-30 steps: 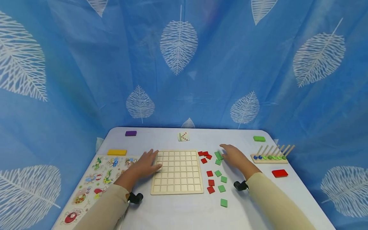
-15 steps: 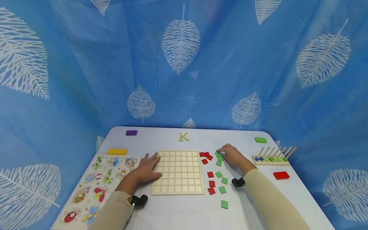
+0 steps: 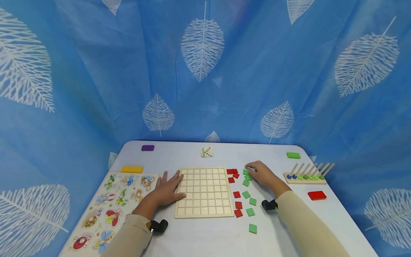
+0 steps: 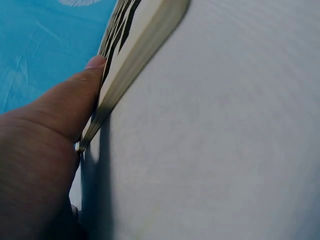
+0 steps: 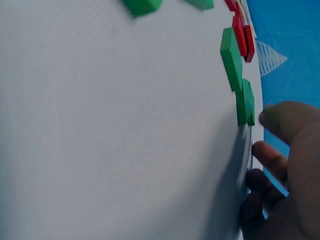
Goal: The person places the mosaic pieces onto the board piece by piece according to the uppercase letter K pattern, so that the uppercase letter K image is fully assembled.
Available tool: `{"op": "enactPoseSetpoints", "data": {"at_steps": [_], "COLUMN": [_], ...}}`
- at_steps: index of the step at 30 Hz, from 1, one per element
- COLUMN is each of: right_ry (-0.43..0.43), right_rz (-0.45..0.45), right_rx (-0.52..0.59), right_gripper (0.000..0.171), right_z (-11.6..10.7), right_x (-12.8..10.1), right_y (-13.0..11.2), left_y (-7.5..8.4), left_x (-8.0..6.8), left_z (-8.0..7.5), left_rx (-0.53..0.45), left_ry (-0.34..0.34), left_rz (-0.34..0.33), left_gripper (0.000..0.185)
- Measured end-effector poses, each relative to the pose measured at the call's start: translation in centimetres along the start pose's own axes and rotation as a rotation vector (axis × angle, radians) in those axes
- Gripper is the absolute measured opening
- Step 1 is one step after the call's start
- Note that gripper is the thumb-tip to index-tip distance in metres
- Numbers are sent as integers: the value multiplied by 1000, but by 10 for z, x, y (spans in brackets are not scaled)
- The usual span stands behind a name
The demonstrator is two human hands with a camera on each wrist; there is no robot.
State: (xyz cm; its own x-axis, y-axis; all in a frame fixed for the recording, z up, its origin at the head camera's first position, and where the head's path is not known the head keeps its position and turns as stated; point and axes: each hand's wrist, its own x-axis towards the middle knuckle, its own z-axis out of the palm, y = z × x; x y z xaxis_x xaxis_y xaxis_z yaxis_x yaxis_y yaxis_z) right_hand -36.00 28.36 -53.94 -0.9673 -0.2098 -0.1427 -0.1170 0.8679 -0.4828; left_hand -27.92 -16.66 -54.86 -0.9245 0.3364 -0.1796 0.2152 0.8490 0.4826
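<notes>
My left hand [image 3: 164,192] rests with spread fingers at the left edge of a wooden grid board [image 3: 205,192]. Its thumb lies over the board's rim, as the left wrist view also shows the thumb [image 4: 75,95] against the edge. My right hand [image 3: 261,174] is at the far end of the scattered green square tiles [image 3: 245,194], fingertips beside the farthest green tile [image 3: 245,171]. In the right wrist view its thumb and fingers are apart, close to two green tiles [image 5: 243,102]; contact cannot be told. Several red square tiles [image 3: 237,194] lie between the board and the green ones.
A printed pattern card [image 3: 207,152] lies behind the board. An insect picture puzzle [image 3: 112,200] is at the left, with yellow [image 3: 132,169] and purple [image 3: 147,147] blocks beyond. A bead-and-peg stand [image 3: 304,178] stands at the right between green [image 3: 293,155] and red [image 3: 317,195] blocks.
My right hand has come down to the far green tiles, its fingers drawn closer together. The board has shifted slightly right with my left hand at its edge.
</notes>
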Motion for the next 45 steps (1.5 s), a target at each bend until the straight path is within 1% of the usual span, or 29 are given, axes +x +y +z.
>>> {"op": "enactPoseSetpoints", "data": {"at_steps": [4,11,13,16,18,20,23,25,30,34,36,39,42,45], "right_ry": [21,25,25,30,50,86,133,131,53,27,47,99,143,161], "right_rz": [39,76,98,123,144,145,137,105,7,-55,-71,-52,-42,-65], "right_rx": [33,-17,8,63,125,182,305,411,607,671,645,565,475,386], "right_gripper": [34,17,15,15,15,14,16,18,13,9,8,7,7,7], "right_z": [2,3,3,3,4,6,14,25,63,89,100,111,116,117], "right_x": [6,10,9,7,6,4,6,10,28,41,45,48,48,48], "right_y": [-6,-16,-19,-21,-22,-29,-52,-77,-141,-179,-190,-198,-201,-204], "left_y": [-1,-4,-4,-4,-3,-3,-3,-4,-7,-9,-10,-11,-11,-10], "left_x": [0,0,0,-1,-1,-2,-3,-3,-3,-3,-3,-2,-1,-1], "left_z": [-2,1,2,3,2,2,-1,-4,-12,-13,-12,-10,-8,-7], "left_rx": [1,-2,-7,-22,-31,-35,-28,-27,-31,-15,-12,-13,-9,-10], "left_ry": [15,15,16,-4,-23,-44,-64,-69,-78,-78,-78,-81,-79,-72], "left_rz": [-3,11,14,21,32,38,42,44,50,52,58,73,83,82], "left_gripper": [92,93,96,102,106,109,111,112,111,111,111,111,111,110]}}
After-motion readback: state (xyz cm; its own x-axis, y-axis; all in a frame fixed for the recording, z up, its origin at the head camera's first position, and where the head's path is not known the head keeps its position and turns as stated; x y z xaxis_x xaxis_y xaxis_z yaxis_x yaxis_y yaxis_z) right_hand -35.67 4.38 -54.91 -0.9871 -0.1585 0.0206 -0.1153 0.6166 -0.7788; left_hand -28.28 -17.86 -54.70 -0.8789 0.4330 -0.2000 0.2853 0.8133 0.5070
